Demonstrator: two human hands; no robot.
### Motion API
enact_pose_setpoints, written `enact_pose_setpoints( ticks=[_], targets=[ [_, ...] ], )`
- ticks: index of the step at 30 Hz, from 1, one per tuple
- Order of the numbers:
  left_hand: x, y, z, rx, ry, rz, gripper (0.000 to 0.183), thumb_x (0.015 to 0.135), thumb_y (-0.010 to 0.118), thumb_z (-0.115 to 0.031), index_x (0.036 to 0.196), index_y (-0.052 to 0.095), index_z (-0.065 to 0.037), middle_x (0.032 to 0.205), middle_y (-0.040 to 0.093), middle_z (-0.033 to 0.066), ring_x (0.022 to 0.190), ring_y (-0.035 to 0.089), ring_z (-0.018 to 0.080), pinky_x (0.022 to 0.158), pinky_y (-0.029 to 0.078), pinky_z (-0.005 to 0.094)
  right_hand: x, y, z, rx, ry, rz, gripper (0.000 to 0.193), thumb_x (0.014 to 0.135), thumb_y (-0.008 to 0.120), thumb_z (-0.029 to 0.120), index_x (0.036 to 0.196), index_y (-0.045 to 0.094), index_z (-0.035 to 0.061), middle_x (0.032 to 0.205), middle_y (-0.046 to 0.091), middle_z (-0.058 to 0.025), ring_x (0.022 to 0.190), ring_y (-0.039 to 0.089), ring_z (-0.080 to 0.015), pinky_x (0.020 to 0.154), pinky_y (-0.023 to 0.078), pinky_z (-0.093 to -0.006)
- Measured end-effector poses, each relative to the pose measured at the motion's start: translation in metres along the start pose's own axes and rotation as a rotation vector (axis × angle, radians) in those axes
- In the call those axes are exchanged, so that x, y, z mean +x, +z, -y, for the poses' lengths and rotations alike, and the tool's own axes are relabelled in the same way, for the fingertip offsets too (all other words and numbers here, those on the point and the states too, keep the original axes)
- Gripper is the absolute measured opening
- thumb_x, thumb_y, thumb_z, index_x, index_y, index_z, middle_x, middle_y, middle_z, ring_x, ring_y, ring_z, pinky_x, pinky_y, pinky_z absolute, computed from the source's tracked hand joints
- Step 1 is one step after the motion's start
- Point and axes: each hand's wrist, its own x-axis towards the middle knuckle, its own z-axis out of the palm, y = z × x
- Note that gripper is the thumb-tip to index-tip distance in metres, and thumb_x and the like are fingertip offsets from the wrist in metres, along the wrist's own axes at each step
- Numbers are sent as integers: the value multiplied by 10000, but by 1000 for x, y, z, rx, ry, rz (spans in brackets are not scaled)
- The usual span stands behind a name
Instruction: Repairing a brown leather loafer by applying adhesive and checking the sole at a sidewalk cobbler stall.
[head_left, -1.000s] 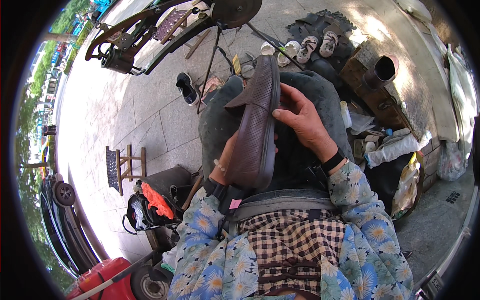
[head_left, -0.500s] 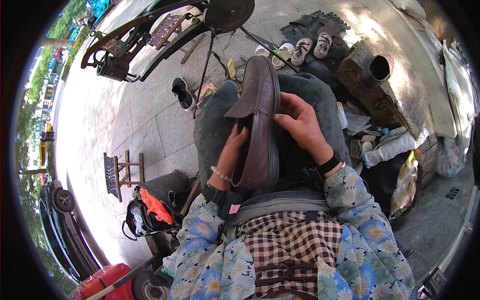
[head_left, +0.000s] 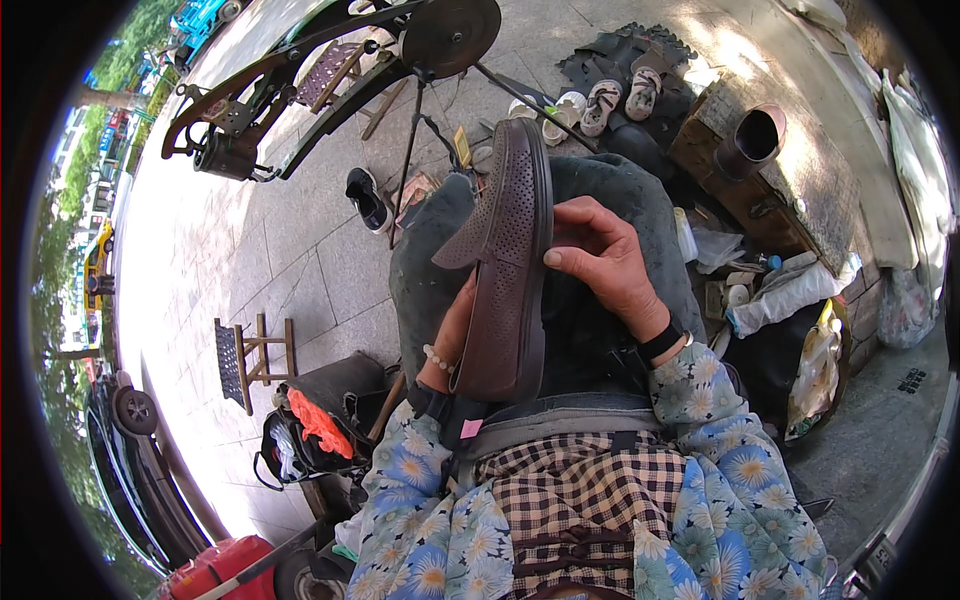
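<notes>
A brown slip-on shoe [head_left: 508,300] with a perforated upper and a dark sole is held upright over my lap, toe pointing away. My left hand [head_left: 459,315] grips it from the left; its fingers are hidden by the shoe. My right hand [head_left: 610,260] is at the sole side, thumb and curled fingers against the sole's edge. A bead bracelet circles my left wrist and a black band my right one.
Ahead stands a dark metal machine with a round wheel [head_left: 450,38] on thin legs. Several shoes [head_left: 602,105] lie beyond my knees. A wooden box [head_left: 735,180] bearing a brown boot-like piece [head_left: 752,142] is right. Leftward are a folding stool [head_left: 255,362] and a black bag [head_left: 325,420].
The shoe has come slightly nearer and left, turning so more of its outer side shows. My left fingers have gone out of sight behind it. My right hand has shifted slightly with it.
</notes>
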Motion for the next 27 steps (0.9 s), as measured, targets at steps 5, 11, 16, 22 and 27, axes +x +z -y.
enact_pose_setpoints(
  ticks=[5,11,16,22,27],
  targets=[
    [3,-8,6,66,36,7,525,928,411,-374,1229,409,56,1063,548,212,835,617,300,672,536,357,-1,-2,2,-10,-10,-3,320,743,685,-21,1048,588,-16,1009,534,-43,958,567,-143,828,479,-255],
    [7,-15,9,91,-2,1,526,922,427,-391,1225,422,40,1024,570,210,796,627,313,638,546,380,-2,-5,3,5,-63,25,295,752,684,-9,1034,594,-13,1000,537,-50,949,558,-141,846,467,-262],
    [5,-15,11,108,13,-15,514,919,434,-408,1221,435,8,1008,578,215,767,629,328,627,546,408,-2,-7,3,31,-75,27,250,759,685,4,994,603,-15,993,537,-54,932,555,-140,845,462,-265],
    [3,-16,14,30,-16,-54,514,919,432,-418,1222,439,-4,1019,578,216,776,628,338,628,546,418,-3,-8,4,-19,-124,22,164,784,666,27,936,619,-14,946,549,-58,905,551,-136,825,461,-269],
    [9,-23,14,164,-72,-13,526,919,438,-395,1227,423,32,1015,571,220,785,628,338,627,550,407,-3,-7,3,-30,-117,-27,86,823,625,42,891,625,-11,898,561,-55,834,561,-120,717,487,-240]
  ],
)
